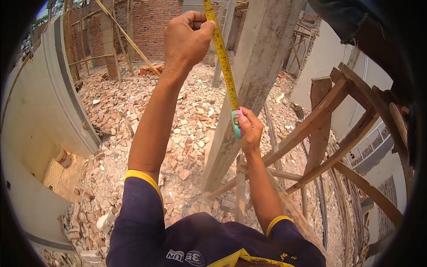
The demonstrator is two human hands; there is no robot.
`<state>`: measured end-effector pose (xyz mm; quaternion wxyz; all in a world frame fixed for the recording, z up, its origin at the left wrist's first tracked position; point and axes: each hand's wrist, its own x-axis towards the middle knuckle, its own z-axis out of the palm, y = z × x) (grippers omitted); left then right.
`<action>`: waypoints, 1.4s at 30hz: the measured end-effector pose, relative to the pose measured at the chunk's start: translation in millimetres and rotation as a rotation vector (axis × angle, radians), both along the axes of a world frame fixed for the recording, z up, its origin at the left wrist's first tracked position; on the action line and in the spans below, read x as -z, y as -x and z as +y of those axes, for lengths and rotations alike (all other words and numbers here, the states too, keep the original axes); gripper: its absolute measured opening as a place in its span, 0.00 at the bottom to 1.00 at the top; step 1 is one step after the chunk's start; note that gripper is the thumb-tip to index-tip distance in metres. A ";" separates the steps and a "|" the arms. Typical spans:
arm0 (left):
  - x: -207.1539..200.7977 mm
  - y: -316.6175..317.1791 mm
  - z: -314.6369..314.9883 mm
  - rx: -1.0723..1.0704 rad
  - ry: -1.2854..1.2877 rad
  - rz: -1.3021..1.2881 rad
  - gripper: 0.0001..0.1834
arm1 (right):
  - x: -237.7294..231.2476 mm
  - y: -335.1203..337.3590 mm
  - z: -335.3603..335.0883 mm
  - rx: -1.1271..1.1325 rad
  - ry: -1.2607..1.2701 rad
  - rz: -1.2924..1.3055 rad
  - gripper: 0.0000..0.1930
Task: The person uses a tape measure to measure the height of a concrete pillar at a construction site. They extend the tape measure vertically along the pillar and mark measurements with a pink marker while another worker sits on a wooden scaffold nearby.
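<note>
My left hand (189,38) is raised high at the top of the head view, its fingers closed on the yellow blade of a tape measure. The blade (226,66) runs down at a slant from there to the teal and pink tape measure case (236,123). Around that case my right hand (250,132) is wrapped, lower and to the right. Just behind the stretched blade rises a grey concrete column (262,58), leaning in the view. Whether the blade touches the column I cannot tell. The blade's far end passes out of the top edge.
Broken brick rubble (178,129) covers the ground. Wooden beams (307,124) form a frame close on the right, with long rods (322,204) beneath. A pale wall (40,98) stands at left, near a bucket (61,156). Wooden poles (109,44) stand before a brick wall (153,31).
</note>
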<state>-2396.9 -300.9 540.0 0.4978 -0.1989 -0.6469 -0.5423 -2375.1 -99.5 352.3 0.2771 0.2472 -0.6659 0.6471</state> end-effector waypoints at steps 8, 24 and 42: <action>64.4 -48.5 -54.0 -0.237 -0.053 -0.016 0.12 | 70.1 -26.9 -46.0 -0.217 -0.081 -0.282 0.22; 292.4 -163.3 -162.6 -0.352 -0.687 -0.545 0.12 | 174.3 -116.8 -75.8 -0.664 -0.411 -0.783 0.19; 550.6 -278.4 -126.4 -0.119 -1.066 -1.336 0.13 | 334.4 -172.0 -177.7 -0.825 -0.639 -1.295 0.21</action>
